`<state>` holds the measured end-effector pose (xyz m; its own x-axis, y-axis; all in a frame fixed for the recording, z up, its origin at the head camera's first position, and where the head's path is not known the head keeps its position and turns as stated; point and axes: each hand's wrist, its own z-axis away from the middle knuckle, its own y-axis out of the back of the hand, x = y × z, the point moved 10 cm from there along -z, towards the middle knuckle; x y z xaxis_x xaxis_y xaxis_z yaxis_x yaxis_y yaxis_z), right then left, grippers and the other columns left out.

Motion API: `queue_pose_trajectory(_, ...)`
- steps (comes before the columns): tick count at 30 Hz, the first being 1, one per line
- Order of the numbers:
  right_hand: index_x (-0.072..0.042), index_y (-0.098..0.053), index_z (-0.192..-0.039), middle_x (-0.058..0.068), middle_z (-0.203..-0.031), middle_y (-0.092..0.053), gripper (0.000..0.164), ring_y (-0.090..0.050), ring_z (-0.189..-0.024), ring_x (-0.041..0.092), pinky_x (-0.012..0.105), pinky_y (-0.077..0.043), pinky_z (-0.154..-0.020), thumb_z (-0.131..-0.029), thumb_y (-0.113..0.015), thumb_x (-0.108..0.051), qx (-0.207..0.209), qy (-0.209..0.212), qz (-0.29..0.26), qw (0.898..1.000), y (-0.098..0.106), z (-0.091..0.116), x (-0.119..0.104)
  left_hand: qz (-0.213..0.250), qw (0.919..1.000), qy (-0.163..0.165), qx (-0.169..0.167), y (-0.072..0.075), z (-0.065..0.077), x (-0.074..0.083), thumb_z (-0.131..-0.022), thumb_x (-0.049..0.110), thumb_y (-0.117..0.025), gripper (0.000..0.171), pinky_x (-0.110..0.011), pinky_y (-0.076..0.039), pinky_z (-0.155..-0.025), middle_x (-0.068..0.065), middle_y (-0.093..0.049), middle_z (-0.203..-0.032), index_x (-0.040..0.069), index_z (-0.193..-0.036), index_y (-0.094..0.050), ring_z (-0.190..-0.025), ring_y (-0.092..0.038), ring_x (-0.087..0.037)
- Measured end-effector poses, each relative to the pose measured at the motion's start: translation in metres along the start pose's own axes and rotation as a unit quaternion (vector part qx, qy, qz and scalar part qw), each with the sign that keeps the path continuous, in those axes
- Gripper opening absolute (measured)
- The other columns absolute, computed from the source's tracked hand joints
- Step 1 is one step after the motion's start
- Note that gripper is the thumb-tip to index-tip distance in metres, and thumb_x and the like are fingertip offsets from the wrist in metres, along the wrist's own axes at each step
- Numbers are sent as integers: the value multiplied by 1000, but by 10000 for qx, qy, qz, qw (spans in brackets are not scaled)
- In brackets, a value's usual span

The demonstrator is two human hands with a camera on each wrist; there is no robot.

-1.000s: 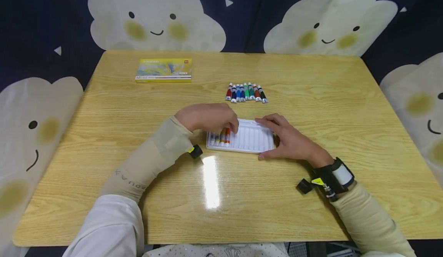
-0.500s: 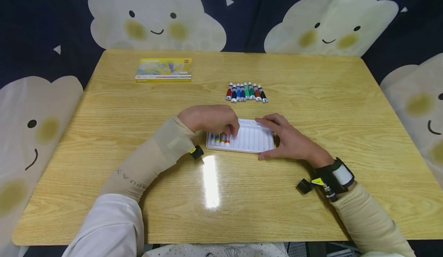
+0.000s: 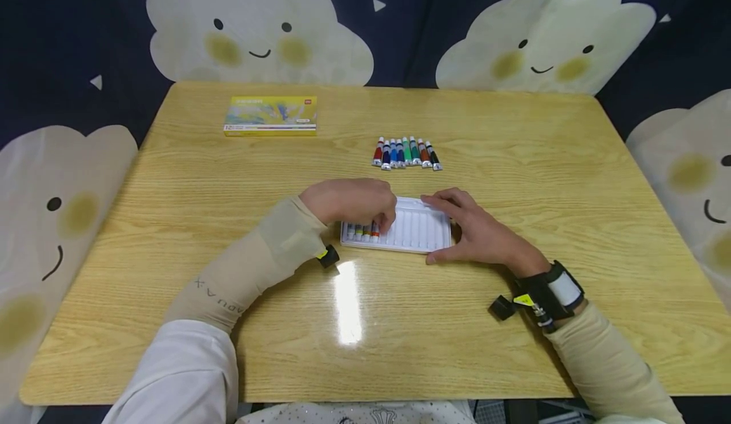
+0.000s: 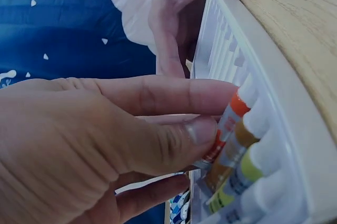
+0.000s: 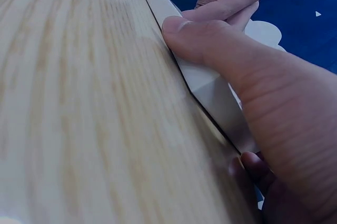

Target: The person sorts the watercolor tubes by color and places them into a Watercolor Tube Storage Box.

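A white slotted plastic tray [image 3: 419, 230] lies on the table, with several paint tubes side by side in its left slots. My left hand [image 3: 360, 202] is over these tubes. In the left wrist view its thumb and index finger pinch an orange-red paint tube [image 4: 239, 105], which lies in the tray beside an ochre tube [image 4: 245, 134] and a yellow-green tube [image 4: 251, 166]. My right hand [image 3: 474, 230] holds the tray's right end, thumb on the near side and fingers at the far side. In the right wrist view the thumb presses the tray's side wall [image 5: 210, 92].
Beyond the tray, several paint tubes [image 3: 407, 152] lie in a row, red, blue, green, brown and black among them. A yellow paint box [image 3: 271, 117] lies at the back left of the wooden table [image 3: 514, 138]. A dark cloth with clouds [image 3: 402, 24] hangs behind.
My left hand has come slightly toward me and to the right over the tray, its fingers moving down along the orange-red tube. The right hand and the tray stay in place.
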<state>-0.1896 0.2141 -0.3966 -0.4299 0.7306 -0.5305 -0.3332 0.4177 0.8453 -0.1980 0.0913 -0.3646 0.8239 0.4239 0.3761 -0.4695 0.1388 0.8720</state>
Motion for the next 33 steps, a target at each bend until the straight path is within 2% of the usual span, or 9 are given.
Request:
queue_pose_trajectory(9,-33,-35,-150,1,-149,-33,103,-36,-131,19,40,-41,-98,-63,-80,-66,0,-13,23,10000,1,1,-2,32,9995,317,-53,0,0,-2,-97,4,-49,30,-31,-49,-87,1,-69,-97,18,-93,-75,-93,-54,-16)
queue_pose_trajectory(13,-33,-36,-150,1,-148,-34,103,-35,-132,19,41,-41,-100,-63,-80,-66,-10,-33,-1,10000,1,1,-2,-14,9995,316,-97,0,2,0,-96,3,-52,27,-31,-49,-92,2,-68,-102,18,-100,-74,-96,-55,-15)
queue_pose_trajectory(16,-34,-35,-149,0,-149,-33,103,-34,-134,19,43,-40,-103,-62,-80,-67,-25,-52,18,10000,1,1,-2,-50,9998,196,-26,4,3,2,-97,13,-57,18,-31,-48,-94,3,-68,-104,19,-102,-73,-97,-56,-14)
queue_pose_trajectory(19,-34,-35,-149,0,-149,-33,104,-33,-135,19,44,-39,-105,-62,-80,-68,-29,-58,35,10000,0,1,-2,-68,9997,36,217,11,4,2,-98,25,-58,15,-32,-49,-92,4,-69,-101,19,-101,-72,-93,-57,-14)
queue_pose_trajectory(24,-35,-35,-149,0,-149,-33,103,-34,-135,19,45,-40,-105,-62,-79,-68,-37,-71,41,10000,0,0,-2,121,9962,-130,850,29,8,-6,-99,26,-55,21,-30,-51,-92,3,-71,-103,15,-105,-72,-92,-61,-12)
queue_pose_trajectory(29,-34,-36,-149,1,-148,-34,104,-35,-132,20,44,-41,-102,-62,-80,-68,-14,-41,85,10000,1,0,-2,246,9876,85,1550,44,16,-27,-99,26,-55,25,-30,-51,-97,2,-72,-108,13,-111,-73,-100,-63,-10)
queue_pose_trajectory(33,-35,-36,-149,1,-148,-33,104,-35,-133,20,45,-41,-103,-61,-79,-69,-26,-73,75,9999,1,0,-2,233,9811,410,1876,49,19,-46,-100,27,-54,29,-34,-48,-103,-1,-70,-117,12,-118,-70,-110,-60,-15)
